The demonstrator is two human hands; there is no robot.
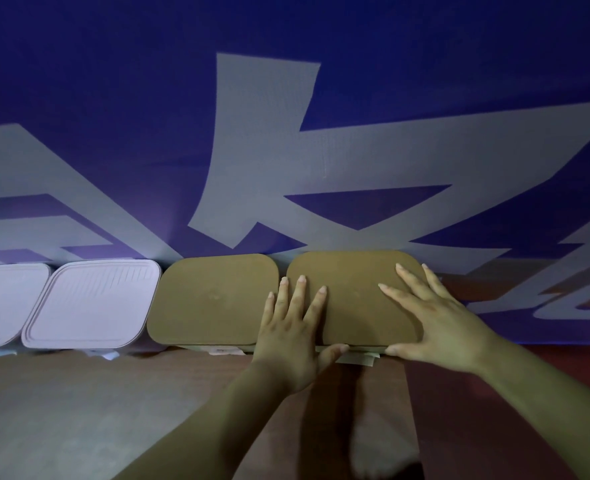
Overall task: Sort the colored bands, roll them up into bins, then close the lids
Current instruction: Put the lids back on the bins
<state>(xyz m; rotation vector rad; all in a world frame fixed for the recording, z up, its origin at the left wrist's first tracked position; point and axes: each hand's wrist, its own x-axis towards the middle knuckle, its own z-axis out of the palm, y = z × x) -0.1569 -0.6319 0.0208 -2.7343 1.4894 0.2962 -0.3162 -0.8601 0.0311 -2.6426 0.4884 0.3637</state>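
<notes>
Both hands are flat on the far-right lid, fingers straight, gripping nothing.

Left to right:
- **Far-left lilac lid** (2, 303): sits on its bin, cut off by the frame edge.
- **Second lilac lid** (89, 303): looks seated, ribbed top, just beside the first.
- **First tan lid** (210, 299): lies flat on its bin, touching or nearly touching the next one.
- **Right tan lid** (352, 296): the one being worked on.
- **Left hand** (288, 327): palm down over the right tan lid's left edge. The fingers are spread, with the outer ones reaching over the seam toward the first tan lid, and the thumb is at the front rim.
- **Right hand** (438, 320): splayed wide on the lid's right side, thumb also along the front rim.
- **Pale paper slip** (359, 358): pokes out under the front edge between the thumbs.

All four bins stand in a row against a blue banner (113, 81). No bands are visible. They are presumably inside the bins, which are hidden under the lids.

The step looks like the last lid closure, so the task is nearly finished. I can't tell whether this lid is fully snapped down. The next move likely calls for even downward pressure at the corners, then a check that the rim is flush all round. The slip at the front might be caught under the rim.
</notes>
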